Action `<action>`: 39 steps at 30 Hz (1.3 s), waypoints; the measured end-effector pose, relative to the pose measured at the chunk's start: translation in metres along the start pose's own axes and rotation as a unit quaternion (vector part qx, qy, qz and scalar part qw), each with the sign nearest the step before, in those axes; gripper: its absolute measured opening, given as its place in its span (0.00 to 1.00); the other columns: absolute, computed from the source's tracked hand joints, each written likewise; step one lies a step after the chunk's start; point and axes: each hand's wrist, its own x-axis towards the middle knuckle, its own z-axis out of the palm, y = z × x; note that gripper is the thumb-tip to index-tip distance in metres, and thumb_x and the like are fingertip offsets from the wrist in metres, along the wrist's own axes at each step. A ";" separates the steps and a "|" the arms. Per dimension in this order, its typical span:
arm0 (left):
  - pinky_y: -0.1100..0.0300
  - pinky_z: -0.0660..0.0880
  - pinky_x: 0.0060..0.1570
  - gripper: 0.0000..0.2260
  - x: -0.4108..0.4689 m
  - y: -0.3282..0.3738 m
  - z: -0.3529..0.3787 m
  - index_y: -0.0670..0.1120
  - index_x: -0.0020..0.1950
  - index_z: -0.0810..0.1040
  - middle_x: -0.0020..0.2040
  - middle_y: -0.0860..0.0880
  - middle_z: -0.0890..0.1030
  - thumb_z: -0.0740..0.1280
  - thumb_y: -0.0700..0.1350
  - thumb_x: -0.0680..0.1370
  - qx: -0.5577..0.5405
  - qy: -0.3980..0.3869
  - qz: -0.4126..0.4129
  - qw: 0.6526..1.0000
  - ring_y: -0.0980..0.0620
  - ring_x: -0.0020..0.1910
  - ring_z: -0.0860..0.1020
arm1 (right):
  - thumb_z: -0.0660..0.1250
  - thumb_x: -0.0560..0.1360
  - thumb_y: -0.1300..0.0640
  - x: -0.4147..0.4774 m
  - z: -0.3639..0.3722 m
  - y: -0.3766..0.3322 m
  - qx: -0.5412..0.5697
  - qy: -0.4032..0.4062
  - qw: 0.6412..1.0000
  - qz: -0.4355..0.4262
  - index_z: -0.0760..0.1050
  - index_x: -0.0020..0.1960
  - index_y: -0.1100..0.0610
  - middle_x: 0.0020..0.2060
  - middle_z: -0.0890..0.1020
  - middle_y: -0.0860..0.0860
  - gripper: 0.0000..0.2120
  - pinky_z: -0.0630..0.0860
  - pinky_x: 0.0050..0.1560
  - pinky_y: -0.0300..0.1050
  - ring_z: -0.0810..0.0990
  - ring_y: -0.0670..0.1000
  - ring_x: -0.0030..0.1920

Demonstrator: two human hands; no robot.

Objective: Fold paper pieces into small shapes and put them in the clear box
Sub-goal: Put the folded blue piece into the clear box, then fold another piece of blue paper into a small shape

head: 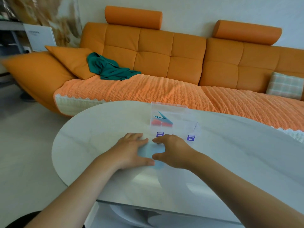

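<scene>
A light blue paper piece [152, 151] lies flat on the white table [102, 129], between my two hands. My left hand [131, 149] rests on its left side with fingers spread flat and the thumb along its near edge. My right hand [172, 150] covers its right side, fingertips on the far edge and thumb on the near part. Just beyond my hands stands the clear box [179, 119] with two purple latches. Folded blue and red paper shapes [162, 120] lie in its left part.
An orange sofa [164, 63] with a ribbed orange cover runs behind the table. A green cloth [110, 68] lies on it at the left, and a checked cushion [284, 84] sits at the right. Pale floor lies left of the table.
</scene>
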 end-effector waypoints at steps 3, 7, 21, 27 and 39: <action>0.53 0.55 0.75 0.41 0.002 -0.001 0.001 0.60 0.76 0.65 0.79 0.54 0.59 0.65 0.74 0.66 -0.019 0.029 0.004 0.999 0.52 0.77 0.54 | 0.72 0.73 0.46 0.003 0.000 0.003 0.069 0.007 0.997 0.023 0.72 0.70 0.47 0.60 0.79 0.45 0.27 0.71 0.62 0.40 0.76 0.49 0.61; 0.53 0.65 0.69 0.32 0.000 0.002 -0.001 0.59 0.70 0.73 0.68 0.55 0.74 0.71 0.65 0.68 -0.089 0.099 0.031 0.991 0.52 0.68 0.67 | 0.75 0.70 0.49 0.003 0.000 0.008 0.162 0.024 0.986 0.035 0.72 0.70 0.46 0.55 0.76 0.43 0.29 0.72 0.47 0.33 0.76 0.45 0.52; 0.59 0.78 0.52 0.33 0.001 0.007 -0.014 0.58 0.72 0.68 0.63 0.58 0.73 0.78 0.48 0.71 -0.411 0.132 -0.025 0.902 0.55 0.54 0.79 | 0.77 0.69 0.64 0.006 -0.012 0.022 0.443 0.026 0.882 0.158 0.83 0.55 0.59 0.37 0.84 0.55 0.15 0.76 0.30 0.37 0.80 0.51 0.35; 0.55 0.77 0.54 0.23 0.005 0.006 -0.016 0.52 0.67 0.75 0.58 0.51 0.80 0.74 0.43 0.73 -0.364 0.114 -0.060 0.923 0.50 0.49 0.80 | 0.75 0.72 0.58 0.003 -0.008 0.030 0.345 0.060 0.924 0.156 0.83 0.45 0.60 0.35 0.85 0.53 0.05 0.82 0.38 0.42 0.83 0.49 0.33; 0.52 0.79 0.53 0.11 0.009 0.051 -0.011 0.55 0.57 0.79 0.50 0.55 0.85 0.71 0.45 0.75 -0.395 0.170 0.036 0.902 0.53 0.49 0.83 | 0.72 0.75 0.55 -0.032 -0.027 0.057 0.339 0.089 0.932 0.089 0.84 0.42 0.54 0.28 0.82 0.47 0.05 0.69 0.32 0.35 0.75 0.43 0.30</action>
